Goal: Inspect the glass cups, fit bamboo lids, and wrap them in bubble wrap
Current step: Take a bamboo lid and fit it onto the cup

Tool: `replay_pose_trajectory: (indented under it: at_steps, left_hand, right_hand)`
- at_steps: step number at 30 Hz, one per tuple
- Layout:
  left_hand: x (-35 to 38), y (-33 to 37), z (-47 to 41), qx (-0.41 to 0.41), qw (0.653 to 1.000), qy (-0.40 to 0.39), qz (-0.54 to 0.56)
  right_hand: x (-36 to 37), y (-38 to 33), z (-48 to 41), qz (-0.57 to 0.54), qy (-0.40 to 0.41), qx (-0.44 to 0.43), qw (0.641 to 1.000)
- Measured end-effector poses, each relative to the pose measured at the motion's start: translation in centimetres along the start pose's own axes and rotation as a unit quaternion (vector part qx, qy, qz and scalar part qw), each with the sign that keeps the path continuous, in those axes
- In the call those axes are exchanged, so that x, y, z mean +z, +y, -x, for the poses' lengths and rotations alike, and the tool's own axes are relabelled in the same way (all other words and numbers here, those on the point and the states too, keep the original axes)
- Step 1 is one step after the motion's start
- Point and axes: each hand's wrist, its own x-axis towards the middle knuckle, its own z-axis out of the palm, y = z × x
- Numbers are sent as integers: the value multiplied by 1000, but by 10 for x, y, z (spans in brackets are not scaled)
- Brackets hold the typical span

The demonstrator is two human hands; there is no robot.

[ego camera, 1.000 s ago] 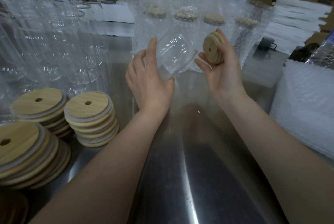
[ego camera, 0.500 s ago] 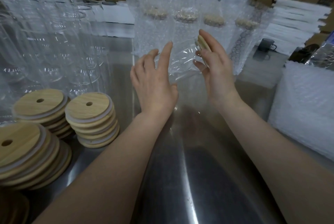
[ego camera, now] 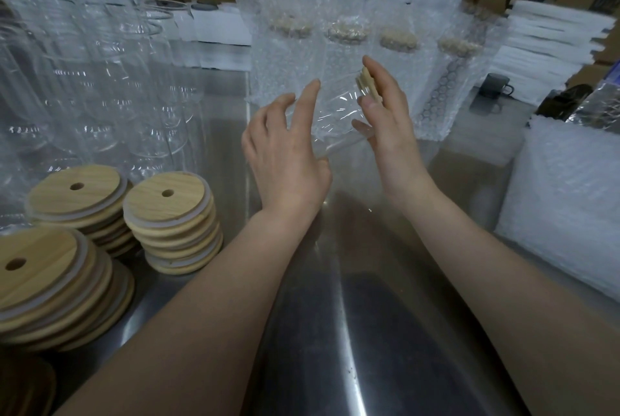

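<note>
My left hand [ego camera: 285,160] holds a clear glass cup [ego camera: 335,113] tilted in the air above the steel table [ego camera: 352,331], thumb under it and fingers reaching round its side. My right hand [ego camera: 392,127] holds a round bamboo lid [ego camera: 366,83] edge-on against the cup's upper right end, thumb in front and fingers behind. The glass is hard to outline against the wrapped cups behind it.
Several bubble-wrapped lidded cups [ego camera: 288,56] stand at the back centre. Bare glass cups [ego camera: 100,80] crowd the left. Stacks of bamboo lids [ego camera: 167,214] [ego camera: 43,281] lie front left. A pile of bubble wrap [ego camera: 570,197] fills the right, with white foam sheets [ego camera: 553,39] behind.
My right hand has turned the lid from facing me to edge-on and brought it against the cup's end. My left hand shifted slightly along the glass.
</note>
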Motion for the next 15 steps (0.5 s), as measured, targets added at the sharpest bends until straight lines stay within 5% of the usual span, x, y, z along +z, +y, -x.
replay_pose_trajectory:
  at_steps: [11,15]
  left_hand:
    - [-1,1,0,-15,999,11,31]
    - [-1,2,-1,-26,996,9,81]
  right_hand:
    - [-3,1,-2,29,-35,-29,999]
    - [-3,-1,-2,35,27,-50,998]
